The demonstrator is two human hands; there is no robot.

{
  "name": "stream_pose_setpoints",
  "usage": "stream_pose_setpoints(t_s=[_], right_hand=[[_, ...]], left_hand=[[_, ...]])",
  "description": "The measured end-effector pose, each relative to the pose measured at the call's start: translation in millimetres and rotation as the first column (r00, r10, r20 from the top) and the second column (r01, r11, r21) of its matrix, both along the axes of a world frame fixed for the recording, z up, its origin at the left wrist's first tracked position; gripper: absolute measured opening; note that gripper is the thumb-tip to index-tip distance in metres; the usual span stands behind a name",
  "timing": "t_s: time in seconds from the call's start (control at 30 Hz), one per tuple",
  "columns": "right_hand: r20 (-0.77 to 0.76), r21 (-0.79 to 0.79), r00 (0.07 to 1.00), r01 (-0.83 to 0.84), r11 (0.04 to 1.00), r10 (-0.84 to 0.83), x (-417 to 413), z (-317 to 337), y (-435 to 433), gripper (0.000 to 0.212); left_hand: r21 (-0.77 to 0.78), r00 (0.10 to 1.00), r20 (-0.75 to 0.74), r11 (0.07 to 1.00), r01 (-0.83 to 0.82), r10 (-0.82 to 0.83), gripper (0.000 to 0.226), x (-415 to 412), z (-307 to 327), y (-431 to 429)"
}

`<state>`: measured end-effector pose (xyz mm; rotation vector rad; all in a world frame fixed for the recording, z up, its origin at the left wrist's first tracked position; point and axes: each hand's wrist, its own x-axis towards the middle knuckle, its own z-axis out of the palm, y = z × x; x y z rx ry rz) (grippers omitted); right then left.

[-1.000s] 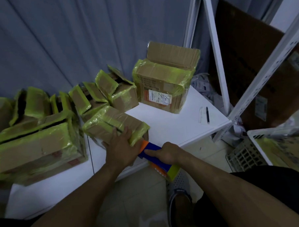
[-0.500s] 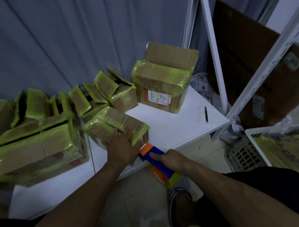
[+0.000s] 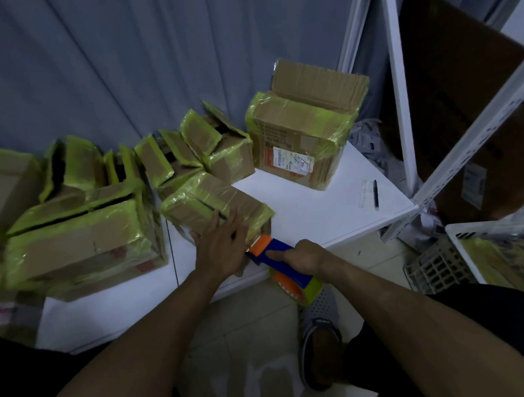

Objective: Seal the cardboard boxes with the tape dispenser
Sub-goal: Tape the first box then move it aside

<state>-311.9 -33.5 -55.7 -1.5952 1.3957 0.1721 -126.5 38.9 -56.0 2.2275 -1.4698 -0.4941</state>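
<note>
A small cardboard box (image 3: 204,202) wrapped in yellow-green tape lies at the front edge of the white table (image 3: 312,214). My left hand (image 3: 222,248) presses flat on its near end, fingers spread. My right hand (image 3: 302,256) grips the blue and orange tape dispenser (image 3: 275,251), index finger laid along its body. The dispenser's orange head touches the box's near right corner. Its yellow tape roll (image 3: 300,288) hangs below the table edge.
Several more taped boxes crowd the table: a big one (image 3: 76,239) at left, open-flapped ones (image 3: 222,152) behind, a labelled one (image 3: 300,139) at the back. A pen (image 3: 375,193) lies near the right corner. White shelf posts (image 3: 400,102) and a basket (image 3: 438,268) stand at right.
The dispenser's head has stayed at the box's near right corner. My left hand has slid a little along the box top. The view shifted slightly.
</note>
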Motion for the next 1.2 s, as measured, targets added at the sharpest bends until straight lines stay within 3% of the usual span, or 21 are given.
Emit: stream_pose_setpoints(t_s=[0.13,0.33,0.47,0.77,0.97,1.2], right_hand=[[-0.039,-0.046,0.999,-0.013,0.999,0.011,3,-1,-2,0.06],[-0.154,-0.24,0.984,-0.123,0.963,0.088,5,-6,6,0.06],[-0.179,-0.304,0.98,-0.138,0.943,0.086,1,-8,11,0.06],[-0.017,-0.333,0.998,0.054,0.942,-0.063,-27,3,9,0.062],[0.024,-0.351,0.999,0.039,0.936,-0.032,-34,20,13,0.063],[0.136,-0.367,0.989,0.102,0.924,-0.055,-35,35,25,0.062]], left_hand=[[0.007,1.0,0.006,1.0,0.027,-0.027,0.053,2,-5,-1],[0.014,0.998,0.051,0.999,0.037,-0.037,0.06,4,-9,-3],[0.04,0.996,0.065,0.998,0.056,-0.059,0.085,6,-5,-1],[0.016,0.979,0.201,0.999,0.037,-0.039,0.092,3,-11,0],[-0.073,0.929,0.369,0.995,0.063,-0.032,0.073,18,-17,39],[0.045,0.907,0.407,0.994,0.098,-0.108,0.068,49,-4,44]])
